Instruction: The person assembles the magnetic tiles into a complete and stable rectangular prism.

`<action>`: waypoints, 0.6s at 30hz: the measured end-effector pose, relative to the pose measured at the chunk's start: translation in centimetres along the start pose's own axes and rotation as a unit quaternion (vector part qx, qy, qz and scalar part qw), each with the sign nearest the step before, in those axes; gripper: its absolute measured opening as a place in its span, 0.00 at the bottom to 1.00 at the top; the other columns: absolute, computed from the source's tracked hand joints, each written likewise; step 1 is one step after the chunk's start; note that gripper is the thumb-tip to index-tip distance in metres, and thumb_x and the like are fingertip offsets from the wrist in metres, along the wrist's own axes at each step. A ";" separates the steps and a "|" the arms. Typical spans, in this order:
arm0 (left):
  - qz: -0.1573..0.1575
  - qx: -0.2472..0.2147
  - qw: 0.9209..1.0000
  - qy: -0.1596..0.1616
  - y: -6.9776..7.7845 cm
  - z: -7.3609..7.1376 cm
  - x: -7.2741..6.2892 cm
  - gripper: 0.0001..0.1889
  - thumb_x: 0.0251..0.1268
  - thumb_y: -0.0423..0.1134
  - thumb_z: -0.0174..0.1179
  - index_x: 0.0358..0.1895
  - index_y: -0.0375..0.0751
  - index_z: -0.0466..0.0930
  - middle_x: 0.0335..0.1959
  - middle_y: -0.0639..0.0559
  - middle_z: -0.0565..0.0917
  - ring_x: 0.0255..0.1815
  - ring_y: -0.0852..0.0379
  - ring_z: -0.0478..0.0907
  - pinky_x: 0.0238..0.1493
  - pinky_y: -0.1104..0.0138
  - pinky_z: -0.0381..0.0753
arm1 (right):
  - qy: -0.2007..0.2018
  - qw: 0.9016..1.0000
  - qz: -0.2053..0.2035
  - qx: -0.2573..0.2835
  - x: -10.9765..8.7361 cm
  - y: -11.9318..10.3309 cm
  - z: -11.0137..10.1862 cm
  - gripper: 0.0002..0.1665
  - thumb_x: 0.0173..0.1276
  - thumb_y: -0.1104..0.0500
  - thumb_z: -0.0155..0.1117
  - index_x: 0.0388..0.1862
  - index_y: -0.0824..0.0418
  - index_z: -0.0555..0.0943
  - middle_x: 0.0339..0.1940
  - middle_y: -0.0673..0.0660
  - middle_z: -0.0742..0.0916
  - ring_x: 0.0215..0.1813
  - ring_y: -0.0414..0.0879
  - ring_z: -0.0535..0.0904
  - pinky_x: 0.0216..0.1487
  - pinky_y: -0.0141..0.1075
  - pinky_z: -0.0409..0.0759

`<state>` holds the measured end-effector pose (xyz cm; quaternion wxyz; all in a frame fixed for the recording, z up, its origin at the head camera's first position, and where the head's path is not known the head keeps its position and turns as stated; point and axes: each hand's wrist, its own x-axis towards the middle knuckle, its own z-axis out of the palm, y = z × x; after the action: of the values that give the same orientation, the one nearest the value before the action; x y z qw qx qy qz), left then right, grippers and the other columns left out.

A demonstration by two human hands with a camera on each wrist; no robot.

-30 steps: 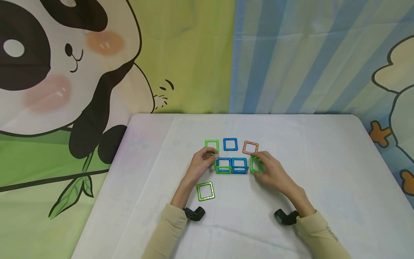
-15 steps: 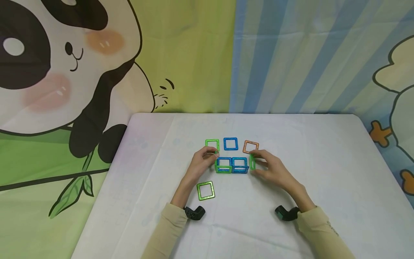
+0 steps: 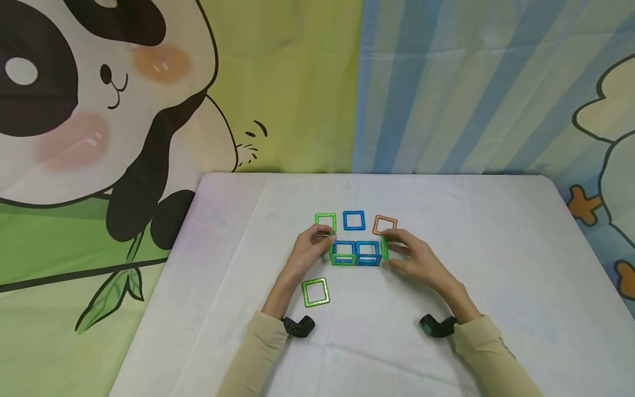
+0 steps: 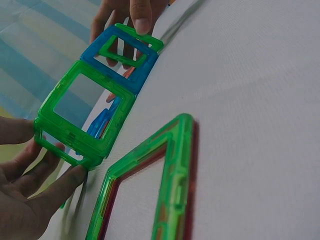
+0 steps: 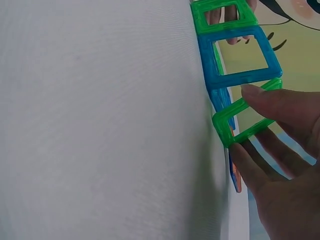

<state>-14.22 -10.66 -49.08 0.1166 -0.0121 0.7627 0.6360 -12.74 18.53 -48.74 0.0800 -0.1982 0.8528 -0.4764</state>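
Note:
A low upright box of square magnetic tiles stands mid-table, its front made of a green tile and a blue tile side by side. At its left end my left hand grips a green end tile between thumb and fingers. My right hand pinches another green magnetic tile, held upright by its edges, thumb on top and fingers below. That tile stands at the box's right end, its near edge close to the blue tile.
Behind the box lie a loose green tile, a blue tile and an orange tile. One more green tile lies in front, near the left wrist. A printed curtain hangs behind the white table.
My right hand has moved slightly left and turned its green tile edge-on to the head view, bringing it up to the box's right end. The left hand has stayed in place.

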 end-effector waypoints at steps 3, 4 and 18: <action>-0.001 0.000 1.000 0.001 0.0 0.0 0.0 0.15 0.72 0.43 0.65 0.57 0.45 0.82 0.55 0.48 0.84 0.61 0.50 0.80 0.62 0.55 0.79 | -0.006 1.000 -0.001 0.010 0.1 0.2 0.0 0.40 0.60 0.73 0.75 0.71 0.65 0.70 0.70 0.64 0.78 0.71 0.62 0.76 0.69 0.45 0.76; -0.001 0.000 1.000 0.002 0.0 0.0 0.0 0.15 0.71 0.43 0.65 0.57 0.45 0.82 0.55 0.48 0.84 0.61 0.50 0.80 0.62 0.55 0.79 | -0.009 1.000 -0.001 0.016 0.1 0.2 0.0 0.41 0.61 0.73 0.74 0.72 0.65 0.70 0.70 0.65 0.77 0.71 0.62 0.75 0.69 0.45 0.75; -0.002 0.002 1.000 0.000 0.2 0.0 -0.2 0.16 0.72 0.45 0.65 0.58 0.46 0.81 0.56 0.49 0.84 0.62 0.51 0.80 0.61 0.56 0.79 | -0.023 0.998 0.009 0.057 0.3 0.7 0.3 0.40 0.63 0.74 0.70 0.72 0.63 0.67 0.72 0.65 0.75 0.76 0.64 0.70 0.69 0.43 0.75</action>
<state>-14.07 -10.67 -48.88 0.1182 -0.0133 0.7642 0.6340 -13.10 18.53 -49.47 0.1150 -0.1964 0.8239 -0.5191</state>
